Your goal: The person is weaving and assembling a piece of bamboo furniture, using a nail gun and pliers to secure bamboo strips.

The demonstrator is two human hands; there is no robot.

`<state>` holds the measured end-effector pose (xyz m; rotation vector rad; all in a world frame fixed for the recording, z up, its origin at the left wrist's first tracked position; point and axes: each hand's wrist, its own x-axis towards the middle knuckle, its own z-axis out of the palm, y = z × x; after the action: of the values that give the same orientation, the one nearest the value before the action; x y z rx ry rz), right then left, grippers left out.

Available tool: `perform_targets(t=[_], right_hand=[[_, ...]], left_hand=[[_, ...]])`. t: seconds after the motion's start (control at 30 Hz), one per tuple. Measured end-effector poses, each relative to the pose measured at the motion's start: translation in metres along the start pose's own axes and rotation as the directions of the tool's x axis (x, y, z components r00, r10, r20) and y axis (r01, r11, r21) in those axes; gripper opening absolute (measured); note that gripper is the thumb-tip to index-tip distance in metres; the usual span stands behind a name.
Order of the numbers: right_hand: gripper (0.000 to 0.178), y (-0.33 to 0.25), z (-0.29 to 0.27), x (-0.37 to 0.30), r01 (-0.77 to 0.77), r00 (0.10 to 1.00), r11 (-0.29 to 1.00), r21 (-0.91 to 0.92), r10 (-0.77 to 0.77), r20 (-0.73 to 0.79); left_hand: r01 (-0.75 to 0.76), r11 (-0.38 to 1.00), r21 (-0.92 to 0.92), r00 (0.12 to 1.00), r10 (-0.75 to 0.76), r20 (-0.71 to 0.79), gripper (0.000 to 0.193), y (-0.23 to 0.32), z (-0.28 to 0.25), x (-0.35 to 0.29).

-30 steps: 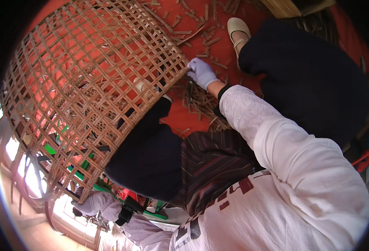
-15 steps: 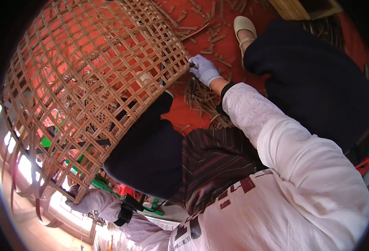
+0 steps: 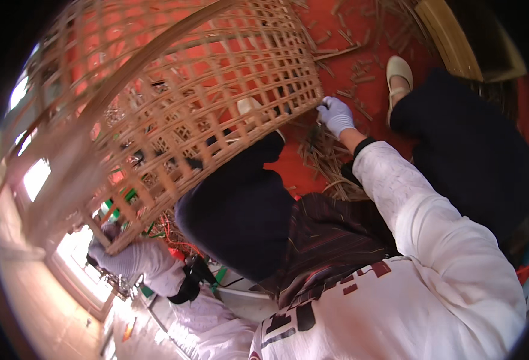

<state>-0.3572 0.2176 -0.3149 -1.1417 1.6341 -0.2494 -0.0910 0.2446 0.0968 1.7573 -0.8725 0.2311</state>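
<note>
A large openwork woven basket (image 3: pixel 234 96) of brown cane strips spans the upper left, resting over my dark-trousered left leg (image 3: pixel 240 222). My left hand (image 3: pixel 111 249), in a grey glove, is closed on its lower left edge. At the basket's right corner, my right hand (image 3: pixel 336 116), in a pale glove, is closed around a small dark hand tool, mostly hidden by the fingers. The tool's exact kind does not show. Long loose strips (image 3: pixel 138 63) at the basket's left are blurred by motion.
Short cane offcuts (image 3: pixel 324 153) lie heaped and scattered on the red floor covering (image 3: pixel 285 174). A yellowish box (image 3: pixel 450 39) stands at the upper right. Green and red items (image 3: pixel 174 252) are near my left forearm. Bright windows (image 3: pixel 36 180) show at the far left.
The basket and my right hand appear further right in the view, as do my legs and the floor. The basket has tilted, and long strips at its left now sweep across it, blurred.
</note>
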Motion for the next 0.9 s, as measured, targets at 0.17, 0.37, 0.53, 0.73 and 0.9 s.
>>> perform_targets(t=[0.17,0.37,0.53,0.73,0.9], right_hand=[[0.019,-0.006,-0.017,0.028,0.122,0.979,0.986,0.114,-0.100,-0.179],[0.026,-0.105,-0.081,0.016,0.299,0.954,0.809,0.507,-0.241,-0.178],[0.025,-0.194,-0.132,-0.039,0.443,0.886,0.809,0.386,-0.460,-0.055],[0.031,-0.163,-0.122,-0.108,0.528,0.828,0.846,0.076,-0.532,0.178],[0.026,-0.131,-0.144,-0.194,0.749,0.662,0.628,-0.212,-0.719,0.212]], left_hand=[[-0.078,0.989,-0.128,0.997,0.076,-0.019,0.038,0.016,0.017,-0.006],[-0.170,0.985,0.032,0.974,0.163,0.155,0.023,0.024,0.029,-0.019],[-0.581,0.813,0.036,0.775,0.540,0.328,0.018,0.060,0.035,-0.033],[-0.667,0.700,-0.257,0.619,0.712,0.331,0.024,0.068,0.008,-0.064],[-0.715,0.514,-0.474,0.337,0.848,0.410,0.016,0.088,-0.013,-0.064]])
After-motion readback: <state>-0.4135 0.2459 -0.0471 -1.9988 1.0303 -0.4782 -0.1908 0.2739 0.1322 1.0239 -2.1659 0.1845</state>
